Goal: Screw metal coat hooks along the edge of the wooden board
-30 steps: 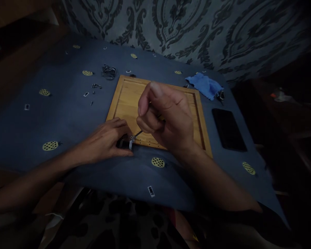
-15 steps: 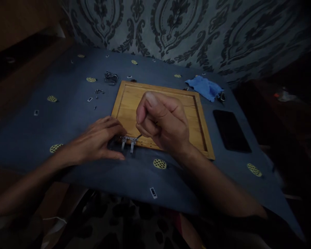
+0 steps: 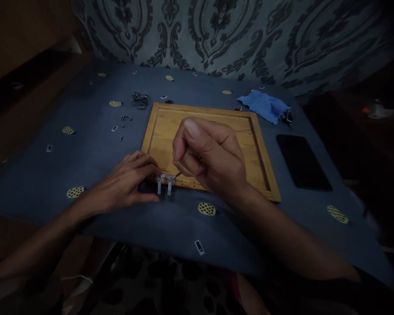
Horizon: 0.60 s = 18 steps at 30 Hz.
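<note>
In the dim room, on the blue desk (image 3: 46, 175), the right hand (image 3: 210, 159) is clenched round a thin tool (image 3: 177, 175), mostly hidden. The left hand (image 3: 126, 186) lies beside a small metal part (image 3: 164, 183); I cannot tell whether its fingers grip it.

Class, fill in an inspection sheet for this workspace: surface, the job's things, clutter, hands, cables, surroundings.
surface: blue cover with yellow dotted marks.
job's things: small two-legged metal part at the near edge of the wooden tray; thin tool with its tip at the part.
clutter: blue rag, black phone, loose metal bits.
hands: left hand flat beside the part; right hand fisted on the tool.
cables: nothing seen.
surroundings: patterned wall; dim room.
</note>
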Each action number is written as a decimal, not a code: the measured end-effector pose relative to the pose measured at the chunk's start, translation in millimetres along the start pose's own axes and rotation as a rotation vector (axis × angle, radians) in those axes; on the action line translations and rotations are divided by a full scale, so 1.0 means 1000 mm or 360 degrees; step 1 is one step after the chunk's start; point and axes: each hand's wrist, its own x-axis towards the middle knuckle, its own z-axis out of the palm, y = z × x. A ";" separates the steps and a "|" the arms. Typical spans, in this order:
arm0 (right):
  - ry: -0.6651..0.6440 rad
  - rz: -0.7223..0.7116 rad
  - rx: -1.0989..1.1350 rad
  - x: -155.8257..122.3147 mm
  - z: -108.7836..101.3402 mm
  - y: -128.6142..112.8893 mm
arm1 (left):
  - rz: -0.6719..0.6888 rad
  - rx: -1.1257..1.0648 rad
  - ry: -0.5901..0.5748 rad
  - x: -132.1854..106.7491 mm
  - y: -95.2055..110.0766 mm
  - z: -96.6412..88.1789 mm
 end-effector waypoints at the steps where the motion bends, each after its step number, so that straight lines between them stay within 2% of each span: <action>1: -0.0013 -0.0004 -0.0006 0.000 0.000 0.000 | 0.0003 -0.0010 0.0017 0.000 0.000 0.000; 8: -0.0023 -0.0056 0.0013 0.001 0.001 0.000 | 0.0018 -0.0086 0.0034 0.000 -0.002 0.000; 13: -0.0021 0.0003 -0.0025 -0.002 -0.001 -0.002 | -0.0024 -0.0097 0.0001 0.000 -0.002 0.000; 18: 0.0146 -0.0023 -0.0084 -0.002 -0.002 -0.003 | -0.0076 -0.0121 -0.0048 -0.001 -0.001 -0.001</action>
